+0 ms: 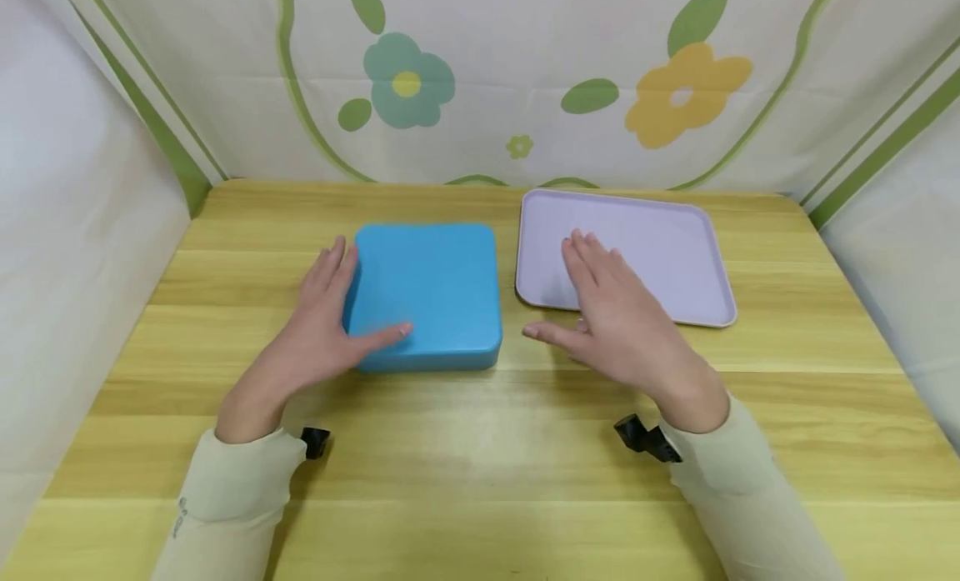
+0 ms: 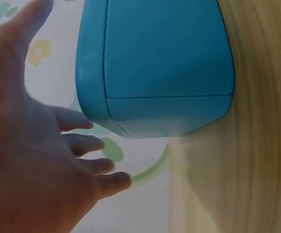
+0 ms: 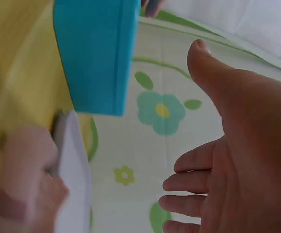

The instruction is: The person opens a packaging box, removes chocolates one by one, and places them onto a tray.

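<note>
A closed blue box (image 1: 425, 285) with a lid seam lies on the wooden table, left of the middle. My left hand (image 1: 318, 323) is at its left side with the fingers extended, and the thumb reaches over the top in the head view. In the left wrist view the box (image 2: 165, 53) stands beside the spread fingers. My right hand (image 1: 626, 327), fingers straight and thumb out, hovers in front of a lilac tray (image 1: 660, 247) and overlaps it. Below that hand is a blurred pinkish object (image 3: 26, 165), mostly hidden in the head view; I cannot tell what it is.
The tray lies flat at the back right of the table (image 1: 465, 473), a narrow gap from the box. A white cloth with flowers (image 1: 487, 81) hangs behind the table's far edge, and white cloth walls stand at both sides.
</note>
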Demonstrator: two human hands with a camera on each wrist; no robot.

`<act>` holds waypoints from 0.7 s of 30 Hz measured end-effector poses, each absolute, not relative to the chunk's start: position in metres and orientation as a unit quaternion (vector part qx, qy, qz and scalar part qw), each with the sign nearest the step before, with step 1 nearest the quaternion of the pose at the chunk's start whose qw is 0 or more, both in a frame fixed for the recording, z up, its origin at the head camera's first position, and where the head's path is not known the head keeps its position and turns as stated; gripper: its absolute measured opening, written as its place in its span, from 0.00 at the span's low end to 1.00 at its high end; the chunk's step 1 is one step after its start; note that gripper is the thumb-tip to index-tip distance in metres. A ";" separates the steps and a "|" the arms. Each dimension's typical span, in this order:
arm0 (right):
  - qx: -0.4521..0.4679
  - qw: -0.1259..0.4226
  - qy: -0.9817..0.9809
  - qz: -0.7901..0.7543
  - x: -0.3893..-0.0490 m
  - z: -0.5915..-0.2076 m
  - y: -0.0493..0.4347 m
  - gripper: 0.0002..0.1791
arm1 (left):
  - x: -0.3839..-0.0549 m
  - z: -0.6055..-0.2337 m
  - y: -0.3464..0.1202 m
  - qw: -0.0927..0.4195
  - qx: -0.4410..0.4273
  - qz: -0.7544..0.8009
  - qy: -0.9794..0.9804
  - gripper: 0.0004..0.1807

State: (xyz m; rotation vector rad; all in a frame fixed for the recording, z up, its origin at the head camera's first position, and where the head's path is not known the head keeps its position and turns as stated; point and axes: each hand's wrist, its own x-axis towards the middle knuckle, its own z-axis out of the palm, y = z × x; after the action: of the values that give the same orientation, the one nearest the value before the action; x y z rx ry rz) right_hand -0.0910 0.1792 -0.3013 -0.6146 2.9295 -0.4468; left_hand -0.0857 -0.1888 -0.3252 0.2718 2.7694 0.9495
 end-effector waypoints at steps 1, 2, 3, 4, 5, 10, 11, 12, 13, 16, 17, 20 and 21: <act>-0.210 0.064 0.963 -0.157 -0.091 -0.304 0.176 0.65 | -0.086 -0.326 -0.189 0.113 0.092 0.321 0.936 0.72; -0.217 0.070 0.959 -0.165 -0.091 -0.307 0.172 0.65 | -0.086 -0.326 -0.189 0.125 0.093 0.320 0.935 0.74; -0.223 0.076 0.956 -0.174 -0.090 -0.311 0.167 0.65 | -0.086 -0.326 -0.189 0.134 0.095 0.320 0.933 0.77; -0.228 0.081 0.953 -0.183 -0.090 -0.314 0.163 0.66 | -0.085 -0.327 -0.190 0.142 0.098 0.323 0.930 0.78; -0.234 0.085 0.949 -0.194 -0.090 -0.317 0.159 0.66 | -0.085 -0.327 -0.190 0.149 0.103 0.326 0.928 0.80; -0.255 0.099 0.937 -0.217 -0.086 -0.327 0.146 0.67 | -0.082 -0.327 -0.193 0.166 0.122 0.335 0.920 0.84; -0.258 0.099 0.936 -0.218 -0.085 -0.328 0.145 0.67 | -0.081 -0.326 -0.193 0.168 0.123 0.335 0.919 0.85; -0.259 0.101 0.936 -0.218 -0.084 -0.328 0.144 0.67 | -0.081 -0.326 -0.193 0.169 0.122 0.335 0.919 0.85; -0.258 0.103 0.935 -0.221 -0.084 -0.329 0.144 0.67 | -0.081 -0.326 -0.194 0.170 0.121 0.337 0.918 0.86; -0.255 0.113 0.933 -0.229 -0.083 -0.330 0.141 0.67 | -0.083 -0.325 -0.194 0.172 0.120 0.343 0.916 0.86; -0.257 0.115 0.931 -0.233 -0.083 -0.331 0.140 0.67 | -0.083 -0.325 -0.195 0.172 0.120 0.346 0.915 0.85; -0.256 0.125 0.929 -0.236 -0.084 -0.333 0.137 0.68 | -0.085 -0.326 -0.196 0.169 0.125 0.357 0.910 0.84; -0.256 0.126 0.929 -0.235 -0.084 -0.333 0.136 0.68 | -0.086 -0.326 -0.196 0.168 0.128 0.361 0.908 0.84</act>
State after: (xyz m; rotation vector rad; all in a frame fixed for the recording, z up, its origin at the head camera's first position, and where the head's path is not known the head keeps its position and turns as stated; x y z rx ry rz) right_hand -0.0842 0.1356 -0.3332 -0.7443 2.7059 -0.6830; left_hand -0.0858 -0.1956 -0.3265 0.3641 2.5842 1.0274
